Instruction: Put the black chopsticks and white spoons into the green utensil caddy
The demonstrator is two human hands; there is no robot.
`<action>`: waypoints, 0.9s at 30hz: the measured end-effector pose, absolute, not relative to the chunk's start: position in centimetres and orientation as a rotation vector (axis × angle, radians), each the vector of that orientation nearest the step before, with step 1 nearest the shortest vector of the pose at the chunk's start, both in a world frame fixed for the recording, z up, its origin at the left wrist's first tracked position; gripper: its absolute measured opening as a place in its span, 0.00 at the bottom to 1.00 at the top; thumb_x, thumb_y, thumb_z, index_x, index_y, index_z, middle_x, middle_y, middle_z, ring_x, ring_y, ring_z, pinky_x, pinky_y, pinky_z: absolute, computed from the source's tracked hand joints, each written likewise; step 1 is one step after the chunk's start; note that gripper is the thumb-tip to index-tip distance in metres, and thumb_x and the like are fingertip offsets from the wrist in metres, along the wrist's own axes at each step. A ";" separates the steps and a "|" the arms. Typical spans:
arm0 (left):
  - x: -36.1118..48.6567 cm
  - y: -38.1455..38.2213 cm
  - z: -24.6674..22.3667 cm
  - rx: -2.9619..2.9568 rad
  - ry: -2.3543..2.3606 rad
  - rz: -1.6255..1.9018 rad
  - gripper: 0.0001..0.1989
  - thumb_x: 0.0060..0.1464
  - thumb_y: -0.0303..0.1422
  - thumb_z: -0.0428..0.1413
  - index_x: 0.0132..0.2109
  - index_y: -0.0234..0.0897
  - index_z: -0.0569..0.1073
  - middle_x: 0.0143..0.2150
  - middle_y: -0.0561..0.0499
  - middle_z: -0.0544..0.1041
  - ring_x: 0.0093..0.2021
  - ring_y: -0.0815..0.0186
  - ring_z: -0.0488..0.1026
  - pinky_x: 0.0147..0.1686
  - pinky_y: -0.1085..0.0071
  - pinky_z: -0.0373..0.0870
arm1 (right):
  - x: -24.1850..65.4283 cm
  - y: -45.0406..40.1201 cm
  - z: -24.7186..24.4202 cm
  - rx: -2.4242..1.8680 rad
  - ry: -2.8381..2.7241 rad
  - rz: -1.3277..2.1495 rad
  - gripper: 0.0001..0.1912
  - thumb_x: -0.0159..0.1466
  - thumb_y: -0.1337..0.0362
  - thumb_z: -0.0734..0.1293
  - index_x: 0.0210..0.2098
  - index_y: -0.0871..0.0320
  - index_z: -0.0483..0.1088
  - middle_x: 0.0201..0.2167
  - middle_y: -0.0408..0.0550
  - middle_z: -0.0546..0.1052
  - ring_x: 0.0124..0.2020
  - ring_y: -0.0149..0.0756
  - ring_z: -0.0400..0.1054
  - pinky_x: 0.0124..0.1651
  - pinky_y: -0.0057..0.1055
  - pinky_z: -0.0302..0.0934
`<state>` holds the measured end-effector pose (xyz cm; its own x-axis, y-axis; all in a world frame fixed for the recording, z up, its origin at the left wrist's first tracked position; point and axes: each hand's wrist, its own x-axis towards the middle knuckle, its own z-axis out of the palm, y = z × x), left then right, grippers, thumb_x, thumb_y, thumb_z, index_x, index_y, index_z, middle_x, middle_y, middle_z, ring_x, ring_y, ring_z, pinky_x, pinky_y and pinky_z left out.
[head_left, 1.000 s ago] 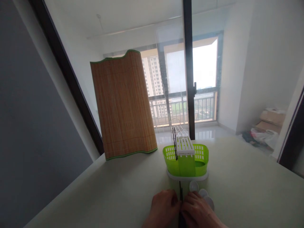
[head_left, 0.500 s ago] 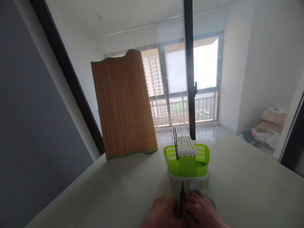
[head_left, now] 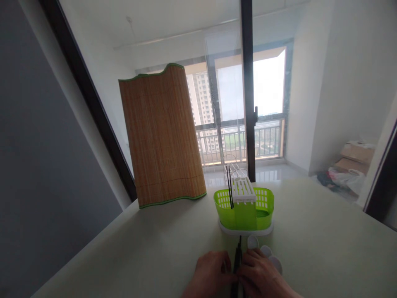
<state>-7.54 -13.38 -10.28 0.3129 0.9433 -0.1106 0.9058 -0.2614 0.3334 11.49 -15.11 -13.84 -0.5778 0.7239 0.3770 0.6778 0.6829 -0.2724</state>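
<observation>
At the bottom centre, a bunch of slim black chopsticks [head_left: 238, 254] points away from me, between my two hands. My left hand [head_left: 208, 272] is curled at their left side, its thumb and bent fingers drawn together against them; the grip is partly hidden. My right hand [head_left: 263, 274] closes on them from the right, fingertips pressed to the sticks. Several white spoons [head_left: 252, 241] show their round ends just beyond my right hand, which covers the rest of them. Ahead stands a green basket-like utensil holder [head_left: 245, 217] with a white slotted top and two thin black sticks [head_left: 230, 188] upright in it.
A bamboo mat [head_left: 163, 136] with green edging stands upright on the pale table [head_left: 139, 252], left of the holder. Behind the table is a glass door with a dark frame [head_left: 247, 91]. Boxes and bags [head_left: 350, 167] lie on the floor at the right.
My left hand has shifted slightly up, and a gap now shows between its index finger and thumb. The chopstick tips lean a little further right. My right hand stays nearly in place.
</observation>
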 end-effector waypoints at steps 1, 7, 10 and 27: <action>-7.6 -13.3 -10.2 2.252 1.647 0.148 0.12 0.43 0.42 0.60 0.37 0.46 0.77 0.33 0.56 0.79 0.34 0.63 0.75 0.33 0.71 0.65 | 11.5 -15.1 -13.9 -1.076 -2.434 0.131 0.07 0.60 0.68 0.64 0.35 0.52 0.74 0.33 0.45 0.75 0.38 0.40 0.66 0.41 0.35 0.55; -7.7 -13.6 -9.0 2.234 1.728 0.088 0.10 0.46 0.36 0.56 0.37 0.45 0.77 0.34 0.56 0.80 0.36 0.63 0.76 0.35 0.71 0.66 | 11.4 -15.0 -14.1 -1.042 -2.425 0.075 0.06 0.60 0.68 0.64 0.31 0.53 0.73 0.32 0.44 0.75 0.38 0.38 0.66 0.41 0.34 0.54; -7.7 -13.6 -8.5 2.252 1.890 0.044 0.11 0.47 0.33 0.53 0.38 0.42 0.76 0.37 0.51 0.80 0.39 0.59 0.76 0.37 0.68 0.68 | 11.3 -14.9 -14.2 -1.047 -2.426 0.054 0.05 0.59 0.68 0.65 0.29 0.54 0.71 0.31 0.43 0.74 0.37 0.38 0.66 0.40 0.34 0.54; -7.4 -12.7 -7.9 2.231 2.115 -0.097 0.21 0.56 0.17 0.41 0.44 0.32 0.76 0.42 0.38 0.78 0.44 0.55 0.77 0.38 0.64 0.69 | 11.4 -14.9 -14.3 -1.050 -2.434 0.045 0.05 0.58 0.69 0.65 0.29 0.54 0.72 0.29 0.43 0.73 0.35 0.38 0.65 0.38 0.34 0.53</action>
